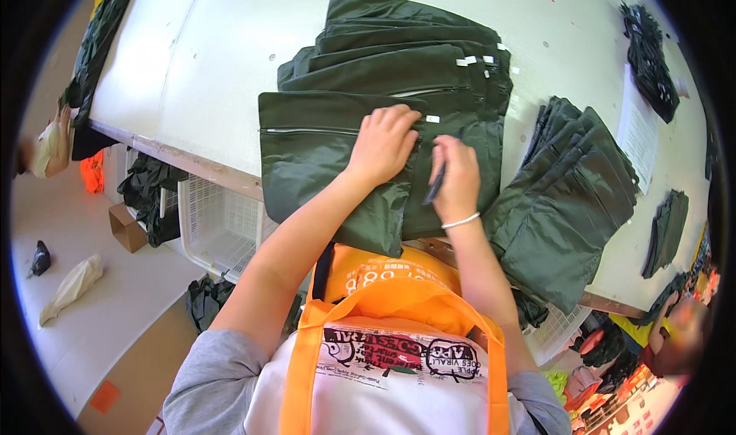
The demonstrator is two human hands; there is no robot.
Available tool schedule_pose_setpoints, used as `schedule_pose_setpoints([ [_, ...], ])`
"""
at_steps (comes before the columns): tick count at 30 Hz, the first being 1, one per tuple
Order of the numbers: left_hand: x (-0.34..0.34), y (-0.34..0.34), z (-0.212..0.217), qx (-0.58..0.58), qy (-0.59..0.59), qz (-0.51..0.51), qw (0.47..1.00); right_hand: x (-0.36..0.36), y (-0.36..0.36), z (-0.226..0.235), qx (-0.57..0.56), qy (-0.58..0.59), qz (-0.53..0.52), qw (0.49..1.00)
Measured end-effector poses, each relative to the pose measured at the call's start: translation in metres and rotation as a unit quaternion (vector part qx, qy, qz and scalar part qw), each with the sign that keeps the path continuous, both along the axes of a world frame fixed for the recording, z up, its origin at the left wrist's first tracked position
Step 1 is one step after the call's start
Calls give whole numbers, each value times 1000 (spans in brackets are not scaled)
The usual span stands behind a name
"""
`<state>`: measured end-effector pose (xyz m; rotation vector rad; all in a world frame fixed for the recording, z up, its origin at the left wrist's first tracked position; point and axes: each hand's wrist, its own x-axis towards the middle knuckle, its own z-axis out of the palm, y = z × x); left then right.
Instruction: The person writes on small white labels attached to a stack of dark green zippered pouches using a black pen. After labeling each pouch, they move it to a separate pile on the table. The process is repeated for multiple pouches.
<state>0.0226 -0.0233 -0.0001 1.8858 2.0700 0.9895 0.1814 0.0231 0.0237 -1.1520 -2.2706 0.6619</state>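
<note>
My left hand [386,140] lies flat, fingers stretched, on the right side of a dark green fabric panel [307,170] with a zipper across its upper part. The panel hangs partly over the table's near edge. Just to its right, my right hand [457,176] is closed around a slim dark tool [435,186] that points down; its kind is unclear. Beneath and behind both hands, several similar zippered panels [406,21] lie in an overlapping stack. Small white tags [432,119] show along their right edges.
A second fanned pile of dark green pieces [567,197] overhangs the edge at right. Farther right lie a printed sheet [638,132], a dark bundle of strips [650,59] and a small folded stack [665,232]. A white plastic basket [222,220] stands below left. Other people work at both sides.
</note>
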Motion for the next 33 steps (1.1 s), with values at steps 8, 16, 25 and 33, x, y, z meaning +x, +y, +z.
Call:
schedule_pose_setpoints([
  [8, -7, 18, 2, 141, -103, 65, 983, -28, -42, 2, -74, -37, 0, 997],
  [16, 10, 44, 53, 210, -124, 103, 964, 116, 15, 109, -85, 260, -248, 929],
  [25, 39, 31, -4, -100, 112, 4, 989, 336, 79, 92, 163, -177, -305, 922],
  [33, 24, -23, 13, -99, 101, -74, 987, 105, 53, 61, -90, 194, -182, 960],
])
